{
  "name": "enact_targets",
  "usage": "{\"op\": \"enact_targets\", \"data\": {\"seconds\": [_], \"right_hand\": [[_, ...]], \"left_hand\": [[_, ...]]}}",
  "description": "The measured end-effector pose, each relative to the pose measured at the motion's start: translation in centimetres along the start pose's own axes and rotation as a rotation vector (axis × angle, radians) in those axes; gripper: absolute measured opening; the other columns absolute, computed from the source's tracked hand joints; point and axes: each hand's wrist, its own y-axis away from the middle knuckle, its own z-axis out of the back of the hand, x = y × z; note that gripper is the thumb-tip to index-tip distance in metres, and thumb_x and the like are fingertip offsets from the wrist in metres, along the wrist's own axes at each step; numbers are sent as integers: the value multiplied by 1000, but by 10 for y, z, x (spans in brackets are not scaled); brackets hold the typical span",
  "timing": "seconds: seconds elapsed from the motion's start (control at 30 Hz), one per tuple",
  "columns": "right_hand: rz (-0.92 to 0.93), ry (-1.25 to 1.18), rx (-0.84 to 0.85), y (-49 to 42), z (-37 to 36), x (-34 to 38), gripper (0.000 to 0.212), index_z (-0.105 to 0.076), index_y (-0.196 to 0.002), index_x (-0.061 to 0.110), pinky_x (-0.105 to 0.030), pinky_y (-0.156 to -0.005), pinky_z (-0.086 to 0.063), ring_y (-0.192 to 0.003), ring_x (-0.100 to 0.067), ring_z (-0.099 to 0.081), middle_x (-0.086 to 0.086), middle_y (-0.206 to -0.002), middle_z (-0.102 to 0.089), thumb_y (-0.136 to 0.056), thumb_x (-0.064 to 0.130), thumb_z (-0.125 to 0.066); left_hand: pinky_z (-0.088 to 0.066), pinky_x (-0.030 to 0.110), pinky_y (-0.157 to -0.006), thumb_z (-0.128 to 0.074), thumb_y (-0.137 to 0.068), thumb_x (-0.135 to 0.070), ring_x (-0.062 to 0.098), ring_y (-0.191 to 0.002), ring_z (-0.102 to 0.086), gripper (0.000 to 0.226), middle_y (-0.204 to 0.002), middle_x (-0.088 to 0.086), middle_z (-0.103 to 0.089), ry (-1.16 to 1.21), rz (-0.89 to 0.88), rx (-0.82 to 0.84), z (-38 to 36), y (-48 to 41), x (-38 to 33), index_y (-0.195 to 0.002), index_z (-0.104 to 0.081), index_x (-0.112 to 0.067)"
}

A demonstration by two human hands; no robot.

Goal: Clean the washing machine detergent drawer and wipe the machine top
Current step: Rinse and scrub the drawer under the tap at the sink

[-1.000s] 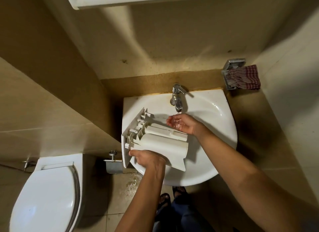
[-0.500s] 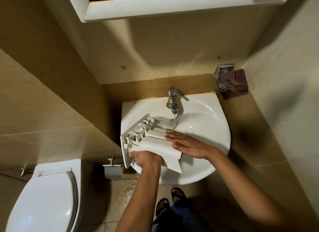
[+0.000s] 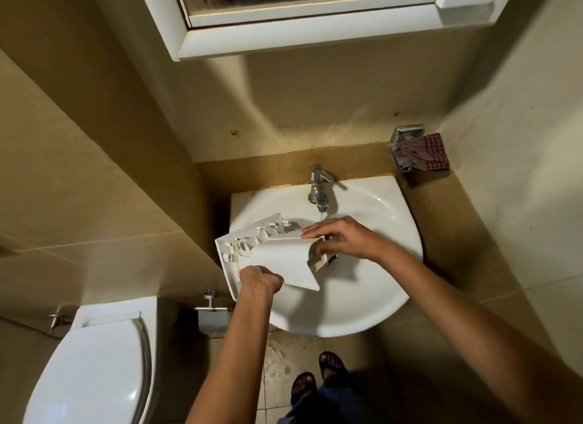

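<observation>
The white plastic detergent drawer lies tilted over the left side of the white sink, underside up, its front panel at the sink's left rim. My left hand grips the drawer's near edge by the front panel. My right hand holds the drawer's far end, fingers laid flat over the top and thumb underneath. A thin stream of water falls from the chrome tap right behind my right hand.
A checked cloth hangs from a metal holder on the right wall. A toilet with its lid down stands at lower left, and a paper holder is beside it. A mirror cabinet hangs above. The floor below is wet.
My right hand left the water stream and came down onto the drawer's far end, taking hold of it. The drawer has turned slightly and its far end is lifted. The view tilted up.
</observation>
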Motion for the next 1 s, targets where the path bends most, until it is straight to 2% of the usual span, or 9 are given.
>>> {"op": "enact_targets", "data": {"seconds": [0.13, 0.23, 0.3, 0.4, 0.5, 0.7, 0.77, 0.83, 1.0], "right_hand": [[-28, 58, -160, -21, 4, 15, 29, -70, -115, 14, -30, -91, -51, -98, -21, -68, -3, -111, -71, -90, 10, -55], [-33, 116, -331, -35, 11, 29, 21, -72, -103, 10, -35, -67, -49, -69, -23, -64, -8, -83, -73, -93, 17, -54], [-80, 99, -417, -42, 19, 33, 19, -72, -90, 11, -34, -59, -41, -63, -22, -58, -6, -71, -67, -95, 20, -56], [-198, 37, -453, -46, 27, 32, 21, -64, -77, 20, -30, -58, -31, -63, -17, -48, -3, -65, -57, -95, 25, -56], [-336, -92, -525, -48, 29, 23, 22, -65, -79, 10, -28, -59, -30, -65, -23, -49, -5, -67, -59, -94, 25, -58], [-571, -387, -560, -50, 39, 12, 34, -54, -62, 17, -27, -59, -32, -59, -14, -49, -3, -65, -57, -95, 27, -55], [-627, -506, -525, -51, 38, 3, 30, -57, -64, 12, -26, -56, -35, -55, -15, -51, -4, -63, -58, -93, 21, -56], [-687, -637, -486, -52, 34, -9, 19, -64, -81, -1, -29, -62, -45, -62, -22, -59, -12, -71, -64, -89, 14, -55], [-818, -822, -366, -47, 11, -24, 20, -65, -83, 7, -23, -54, -53, -61, -15, -66, -3, -68, -70, -94, 10, -49]], "left_hand": [[-57, 28, -74, -23, -98, -3, 15, -79, -65, 37, -81, -9, -63, -275, -65, 130, 6, 11, -11, -89, -55, -17], [-40, 13, -40, -27, -97, -16, 12, -46, -54, 31, -56, 0, -59, -540, -225, 254, 6, 9, -20, -80, -52, -16], [-42, 18, -48, -33, -102, -36, 10, -49, -54, 38, -56, 0, -60, -717, -388, 248, 10, 9, -28, -76, -53, -16], [-43, 34, -72, -42, -99, -48, 17, -72, -56, 48, -75, 2, -64, -973, -914, 144, 29, 16, -31, -77, -61, -9], [-39, 34, -66, -55, -94, -47, 16, -63, -46, 48, -67, 3, -52, -920, -1180, 124, 41, 8, -36, -73, -53, -4], [-46, 32, -94, -64, -81, -59, 17, -106, -56, 71, -118, 2, -55, -967, -738, 394, 45, -14, -58, -131, -43, -12], [-38, 38, -108, -66, -67, -75, 21, -122, -51, 91, -129, 2, -54, -1063, -614, 540, 46, -17, -62, -134, -45, -17], [-39, 42, -107, -60, -66, -75, 24, -122, -52, 80, -125, 4, -59, -1066, -523, 634, 46, -13, -62, -127, -52, -23], [-40, 59, -104, -69, -53, -81, 37, -120, -55, 99, -129, 16, -61, -1002, -423, 647, 47, -20, -68, -131, -55, -21]]}}
